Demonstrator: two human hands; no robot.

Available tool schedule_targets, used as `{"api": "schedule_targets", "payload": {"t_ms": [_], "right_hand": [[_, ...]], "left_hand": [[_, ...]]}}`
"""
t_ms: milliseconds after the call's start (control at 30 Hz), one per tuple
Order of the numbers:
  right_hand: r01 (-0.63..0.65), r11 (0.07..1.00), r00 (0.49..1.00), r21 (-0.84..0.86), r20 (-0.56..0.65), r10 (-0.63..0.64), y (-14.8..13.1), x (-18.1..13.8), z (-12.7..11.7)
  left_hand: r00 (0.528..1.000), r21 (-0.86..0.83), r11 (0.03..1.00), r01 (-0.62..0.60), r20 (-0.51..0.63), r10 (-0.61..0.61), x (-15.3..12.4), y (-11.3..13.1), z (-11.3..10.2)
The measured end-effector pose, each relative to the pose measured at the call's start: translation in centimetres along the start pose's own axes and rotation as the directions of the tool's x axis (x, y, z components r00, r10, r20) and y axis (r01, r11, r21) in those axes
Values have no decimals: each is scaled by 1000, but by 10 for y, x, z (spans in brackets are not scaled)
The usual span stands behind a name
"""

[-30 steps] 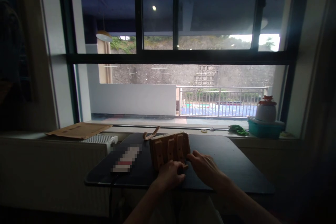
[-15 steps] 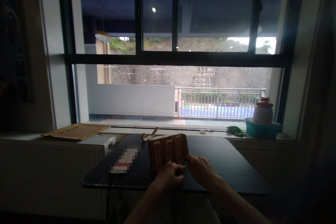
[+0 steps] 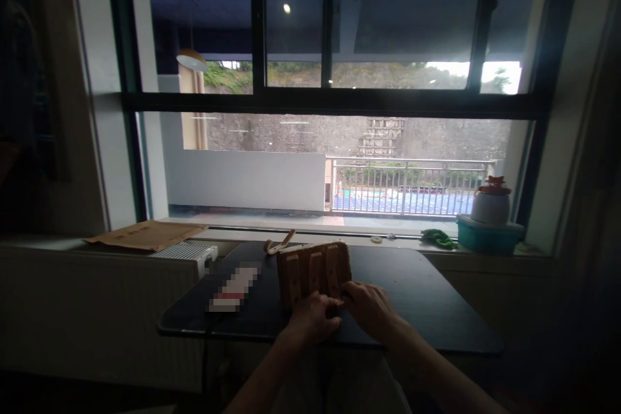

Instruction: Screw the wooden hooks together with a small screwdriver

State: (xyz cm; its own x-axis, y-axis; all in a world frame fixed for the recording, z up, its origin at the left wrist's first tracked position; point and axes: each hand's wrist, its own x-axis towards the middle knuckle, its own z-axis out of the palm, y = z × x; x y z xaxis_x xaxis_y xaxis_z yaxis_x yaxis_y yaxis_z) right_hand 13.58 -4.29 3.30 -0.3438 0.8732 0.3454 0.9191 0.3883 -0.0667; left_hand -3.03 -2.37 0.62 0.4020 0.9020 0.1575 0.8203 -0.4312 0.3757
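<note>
A boxy brown bag [image 3: 303, 275] with three light tan straps, holes showing in them, stands tilted on the dark table, facing me. My left hand [image 3: 313, 320] is closed at its lower front, fingertips on the pale end of the right-hand strap [image 3: 332, 272]. Against the bag's lower right corner, my right hand [image 3: 369, 305] is closed in a pinch, its fingertips meeting the left ones at that strap end. Whatever sits between the right fingertips is too small and dark to make out. Behind the bag lies a loose tan strap [image 3: 281, 244] with a curled end.
The dark table [image 3: 427, 310] stands under a window. A blurred-out phone-like item [image 3: 235, 288] lies on its left. On the sill are a brown envelope [image 3: 148, 235], a green cloth [image 3: 438, 239], and a teal box [image 3: 490, 236] bearing a white bottle [image 3: 491, 207]. A radiator [image 3: 97, 297] stands left.
The view has shifted slightly. My right fingertips have come closer to the left ones at the strap end. The bag stays in about the same place on the table.
</note>
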Motion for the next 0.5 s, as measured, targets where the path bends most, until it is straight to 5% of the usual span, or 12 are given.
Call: {"api": "schedule_targets", "payload": {"t_ms": [167,500], "right_hand": [[-98,995,995,34,-34,99,5,-4,6],[25,1000,1000,-11,2,-25,-12,2,-1]], "left_hand": [[1000,-2,1000,5,-17,-5,-1,2,-1],[1000,5,1000,5,-28,-5,-5,3,-2]]}}
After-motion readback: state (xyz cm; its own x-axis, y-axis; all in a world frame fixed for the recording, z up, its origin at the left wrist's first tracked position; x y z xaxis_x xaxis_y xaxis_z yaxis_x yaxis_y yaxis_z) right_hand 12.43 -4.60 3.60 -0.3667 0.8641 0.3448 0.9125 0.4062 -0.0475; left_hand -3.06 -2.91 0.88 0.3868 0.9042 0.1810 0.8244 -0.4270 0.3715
